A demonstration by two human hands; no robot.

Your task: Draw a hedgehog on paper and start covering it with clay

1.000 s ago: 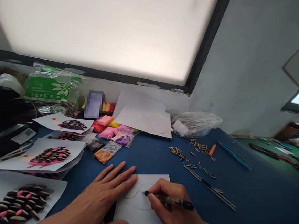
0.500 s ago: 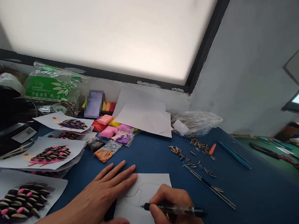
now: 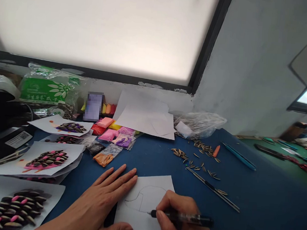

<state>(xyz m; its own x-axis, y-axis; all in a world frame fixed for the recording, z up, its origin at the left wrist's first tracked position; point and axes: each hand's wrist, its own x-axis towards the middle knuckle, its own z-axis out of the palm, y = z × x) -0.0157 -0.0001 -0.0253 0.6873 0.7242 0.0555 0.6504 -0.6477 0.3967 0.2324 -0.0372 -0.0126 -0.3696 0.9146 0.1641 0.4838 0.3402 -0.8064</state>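
A small white sheet of paper [image 3: 131, 221] lies on the blue table, carrying a thin curved outline. My left hand [image 3: 106, 198] rests flat along its left edge, fingers stretched out and thumb at the lower edge. In my right hand [image 3: 181, 220] a black pen [image 3: 195, 219] is pinched between thumb and fingers, lying nearly level. Its tip touches the paper at the lower end of the drawn line. The right part of the outline is hidden behind my right hand.
Paper pictures with sunflower seeds [image 3: 26, 207] lie at left. Clay packets [image 3: 105, 155], white sheets [image 3: 145, 118] and a bag of seeds [image 3: 200, 125] stand at the back. Loose seeds [image 3: 179, 153], a metal rod [image 3: 213, 190] and a blue pen [image 3: 238, 155] lie to the right.
The pen tip has moved slightly right along the paper, lengthening the lower line. My left hand stays flat on the sheet. The whole view has shifted a little.
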